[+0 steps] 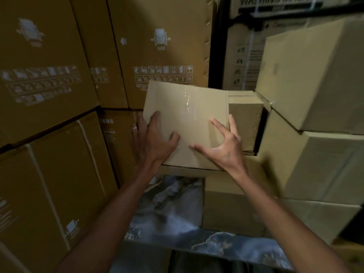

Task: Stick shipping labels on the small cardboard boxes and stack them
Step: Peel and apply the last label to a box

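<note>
Two hands rest on the small cardboard box [187, 123], which sits atop a stack of plain boxes [232, 209]. Left hand [151, 142] lies on its left edge, fingers spread nearly straight. Right hand [222, 146] arches with spread fingertips [213, 121] touching its taped top. Neither grips it.

Two hands, left hand [151, 140] and right hand [222, 146], on one small taped box [187, 115], with three pale cartons [315, 75] stacked right of it and five big printed cartons [39, 66] left of it.
</note>
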`<action>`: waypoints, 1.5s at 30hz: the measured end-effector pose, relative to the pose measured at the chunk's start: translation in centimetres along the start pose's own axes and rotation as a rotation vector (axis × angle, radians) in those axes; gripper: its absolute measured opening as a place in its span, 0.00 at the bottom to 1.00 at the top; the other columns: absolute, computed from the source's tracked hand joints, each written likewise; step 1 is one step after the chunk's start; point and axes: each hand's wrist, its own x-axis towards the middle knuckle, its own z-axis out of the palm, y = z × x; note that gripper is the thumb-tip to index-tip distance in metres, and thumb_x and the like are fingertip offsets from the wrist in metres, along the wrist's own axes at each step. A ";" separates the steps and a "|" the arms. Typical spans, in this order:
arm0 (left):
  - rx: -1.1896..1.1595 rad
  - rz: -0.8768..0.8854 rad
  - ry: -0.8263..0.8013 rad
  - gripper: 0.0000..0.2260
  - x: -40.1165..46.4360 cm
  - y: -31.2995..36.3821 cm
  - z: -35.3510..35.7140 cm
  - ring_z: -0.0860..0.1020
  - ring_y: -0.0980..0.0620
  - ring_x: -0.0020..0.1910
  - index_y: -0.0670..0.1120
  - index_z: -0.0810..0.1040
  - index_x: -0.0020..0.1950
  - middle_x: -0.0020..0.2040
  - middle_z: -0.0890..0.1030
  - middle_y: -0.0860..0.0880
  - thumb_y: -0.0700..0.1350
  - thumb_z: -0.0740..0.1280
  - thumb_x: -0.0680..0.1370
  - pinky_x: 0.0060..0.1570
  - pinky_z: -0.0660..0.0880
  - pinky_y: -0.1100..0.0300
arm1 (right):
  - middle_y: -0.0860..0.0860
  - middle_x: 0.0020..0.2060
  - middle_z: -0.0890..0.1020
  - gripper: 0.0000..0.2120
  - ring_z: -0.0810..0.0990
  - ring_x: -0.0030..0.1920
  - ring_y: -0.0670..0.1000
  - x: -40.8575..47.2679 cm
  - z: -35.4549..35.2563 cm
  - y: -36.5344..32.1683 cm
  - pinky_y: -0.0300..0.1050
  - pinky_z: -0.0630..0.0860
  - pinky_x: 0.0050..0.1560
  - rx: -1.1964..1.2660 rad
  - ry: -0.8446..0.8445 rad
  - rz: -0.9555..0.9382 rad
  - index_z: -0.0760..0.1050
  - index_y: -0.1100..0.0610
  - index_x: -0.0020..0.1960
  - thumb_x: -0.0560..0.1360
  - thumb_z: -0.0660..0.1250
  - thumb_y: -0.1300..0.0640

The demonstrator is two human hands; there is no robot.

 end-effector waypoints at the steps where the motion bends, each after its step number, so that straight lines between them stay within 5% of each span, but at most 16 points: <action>1: 0.020 0.000 -0.003 0.36 0.4 0.5 -0.1 0.64 0.35 0.74 0.56 0.65 0.77 0.79 0.61 0.42 0.64 0.67 0.71 0.70 0.66 0.40 | 0.59 0.82 0.54 0.49 0.61 0.78 0.53 0.1 -0.4 0.1 0.17 0.49 0.65 0.000 0.002 -0.004 0.73 0.49 0.74 0.58 0.82 0.33; 5: 0.048 0.026 0.033 0.35 1.4 1.5 -0.5 0.68 0.34 0.72 0.55 0.67 0.76 0.77 0.65 0.41 0.65 0.67 0.71 0.68 0.68 0.39 | 0.58 0.82 0.51 0.50 0.58 0.80 0.57 1.0 -1.5 -0.6 0.39 0.58 0.71 -0.007 -0.019 -0.041 0.72 0.49 0.75 0.59 0.79 0.29; 13: -0.009 0.037 0.062 0.36 2.5 5.2 0.8 0.72 0.38 0.66 0.55 0.70 0.74 0.69 0.71 0.43 0.68 0.65 0.69 0.61 0.76 0.42 | 0.57 0.82 0.53 0.48 0.57 0.80 0.59 3.4 -5.6 0.2 0.47 0.60 0.71 -0.088 0.013 -0.007 0.71 0.49 0.75 0.61 0.80 0.32; 18: -0.016 0.026 -0.025 0.35 2.2 8.0 2.9 0.69 0.37 0.70 0.54 0.69 0.76 0.75 0.68 0.41 0.66 0.69 0.72 0.66 0.72 0.43 | 0.57 0.82 0.55 0.47 0.56 0.80 0.59 4.1 -7.9 1.7 0.59 0.62 0.75 -0.147 0.003 0.074 0.71 0.49 0.76 0.62 0.79 0.32; 24: -0.031 0.006 -0.180 0.34 2.1 9.7 5.2 0.70 0.35 0.69 0.53 0.70 0.75 0.72 0.69 0.40 0.67 0.67 0.72 0.67 0.71 0.39 | 0.58 0.80 0.61 0.46 0.56 0.80 0.58 4.9 -9.9 3.6 0.58 0.60 0.76 -0.224 -0.040 0.122 0.72 0.52 0.75 0.63 0.79 0.34; 35: -0.019 -0.020 -0.478 0.33 4.3 12.4 8.7 0.75 0.39 0.63 0.46 0.73 0.72 0.66 0.76 0.41 0.66 0.68 0.74 0.61 0.76 0.43 | 0.54 0.70 0.77 0.50 0.75 0.70 0.54 8.4 -12.1 6.7 0.53 0.72 0.69 -0.326 -0.211 0.243 0.76 0.59 0.70 0.58 0.77 0.28; 41: -0.092 -0.029 -0.582 0.27 6.0 13.4 9.5 0.79 0.44 0.52 0.44 0.79 0.64 0.57 0.80 0.43 0.61 0.71 0.74 0.52 0.81 0.48 | 0.54 0.65 0.81 0.42 0.78 0.66 0.54 9.3 -12.2 7.7 0.52 0.74 0.65 -0.417 -0.226 0.243 0.80 0.58 0.65 0.64 0.74 0.27; 45: -0.185 -0.018 -0.645 0.19 6.9 12.7 9.4 0.76 0.54 0.43 0.44 0.82 0.60 0.51 0.80 0.48 0.56 0.72 0.76 0.39 0.75 0.58 | 0.54 0.59 0.84 0.30 0.81 0.59 0.54 9.3 -11.8 7.3 0.53 0.78 0.61 -0.541 -0.194 0.130 0.82 0.55 0.61 0.71 0.72 0.33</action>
